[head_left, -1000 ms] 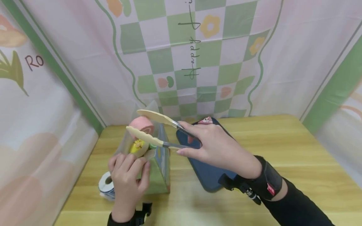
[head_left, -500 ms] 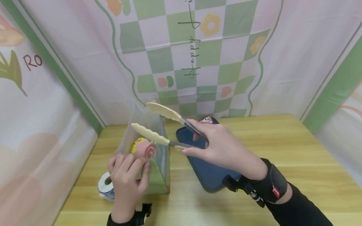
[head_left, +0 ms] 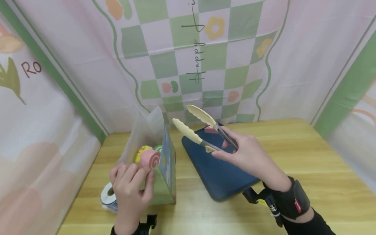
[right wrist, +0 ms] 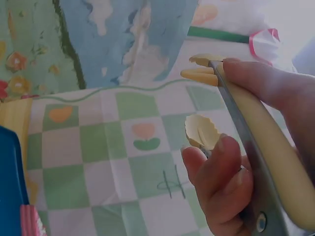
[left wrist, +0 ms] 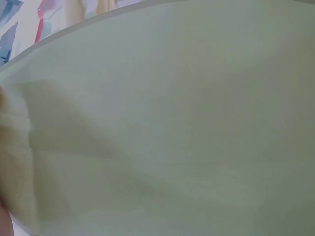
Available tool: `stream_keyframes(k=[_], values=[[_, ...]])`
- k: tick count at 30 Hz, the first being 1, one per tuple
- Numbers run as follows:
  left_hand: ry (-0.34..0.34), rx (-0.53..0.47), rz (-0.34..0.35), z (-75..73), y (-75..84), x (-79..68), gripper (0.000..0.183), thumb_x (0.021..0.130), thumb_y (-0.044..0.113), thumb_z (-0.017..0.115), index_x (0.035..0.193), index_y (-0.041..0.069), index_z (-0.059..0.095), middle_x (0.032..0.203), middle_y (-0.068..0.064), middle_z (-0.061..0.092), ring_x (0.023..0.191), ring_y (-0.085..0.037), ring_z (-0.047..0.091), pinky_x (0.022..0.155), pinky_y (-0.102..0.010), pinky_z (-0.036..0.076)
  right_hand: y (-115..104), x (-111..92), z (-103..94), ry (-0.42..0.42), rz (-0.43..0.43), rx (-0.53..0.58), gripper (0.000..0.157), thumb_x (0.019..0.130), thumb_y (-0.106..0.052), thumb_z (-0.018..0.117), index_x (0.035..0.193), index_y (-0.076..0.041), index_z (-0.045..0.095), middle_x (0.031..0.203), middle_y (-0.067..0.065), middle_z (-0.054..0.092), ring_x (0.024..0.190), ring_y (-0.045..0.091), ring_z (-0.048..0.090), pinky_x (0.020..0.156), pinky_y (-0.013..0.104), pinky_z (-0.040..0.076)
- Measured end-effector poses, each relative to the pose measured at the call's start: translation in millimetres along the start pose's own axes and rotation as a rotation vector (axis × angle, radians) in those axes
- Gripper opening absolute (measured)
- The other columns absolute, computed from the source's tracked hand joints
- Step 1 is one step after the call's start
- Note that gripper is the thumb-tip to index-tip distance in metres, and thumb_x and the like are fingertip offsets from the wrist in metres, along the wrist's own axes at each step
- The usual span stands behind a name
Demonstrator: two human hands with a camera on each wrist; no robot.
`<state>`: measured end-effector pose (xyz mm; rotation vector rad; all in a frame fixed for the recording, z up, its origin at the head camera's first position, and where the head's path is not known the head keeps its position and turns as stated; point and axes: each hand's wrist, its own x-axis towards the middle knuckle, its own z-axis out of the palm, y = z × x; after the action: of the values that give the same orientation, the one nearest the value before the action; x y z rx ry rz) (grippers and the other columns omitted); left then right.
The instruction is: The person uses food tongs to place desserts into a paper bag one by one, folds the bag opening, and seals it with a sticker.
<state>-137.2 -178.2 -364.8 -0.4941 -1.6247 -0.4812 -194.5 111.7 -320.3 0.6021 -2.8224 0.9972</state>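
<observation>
In the head view my left hand [head_left: 130, 184] pinches the near rim of a green paper bag [head_left: 161, 191] with a pale translucent liner. A pink swirl roll cake [head_left: 149, 159] lies in the bag's mouth beside a yellow decorated piece [head_left: 143, 151] and a green swirl roll [head_left: 159, 148]. My right hand [head_left: 249, 156] grips tongs [head_left: 188, 130] with cream tips, spread apart with nothing between them, over the far-left part of a dark blue tray [head_left: 217, 176]. The bag's green wall [left wrist: 172, 123] fills most of the left wrist view.
A pink piece [head_left: 211, 129] sits at the tray's far end, partly behind the tongs. Left of the bag stands a roll of labels or tape [head_left: 109, 197]. A checked curtain [head_left: 194, 58] hangs behind the wooden table [head_left: 293, 150].
The pink roll cake was up at the tong tips, then dropped into the bag's mouth. The tongs have moved right, from above the bag to over the tray. My left hand stays put.
</observation>
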Motion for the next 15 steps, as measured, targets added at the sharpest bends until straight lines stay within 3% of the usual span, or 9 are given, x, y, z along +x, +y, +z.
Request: stream_keyframes(k=[8, 15], values=[[0.038, 0.001, -0.001, -1.1, -3.0, -4.0, 0.043, 0.095, 0.028, 0.056, 0.059, 0.006, 0.060, 0.055, -0.004, 0.047, 0.058, -0.025, 0.038, 0.081, -0.039, 0.031, 18.5, -3.0, 0.6, 0.025, 0.096, 0.042, 0.074, 0.081, -0.037, 0.078, 0.145, -0.019, 0.044, 0.097, 0.006, 0.066, 0.063, 0.014, 0.054, 0.057, 0.028, 0.045], [0.052, -0.006, 0.002, -0.1, -2.0, -3.8, 0.043, 0.095, 0.028, 0.056, 0.058, 0.005, 0.059, 0.055, -0.004, 0.045, 0.057, -0.024, 0.035, 0.081, -0.038, 0.031, 35.9, -2.2, 2.7, 0.059, 0.177, 0.056, 0.083, 0.077, -0.025, 0.076, 0.149, -0.017, 0.035, 0.111, 0.011, 0.065, 0.068, 0.017, 0.053, 0.061, 0.029, 0.044]])
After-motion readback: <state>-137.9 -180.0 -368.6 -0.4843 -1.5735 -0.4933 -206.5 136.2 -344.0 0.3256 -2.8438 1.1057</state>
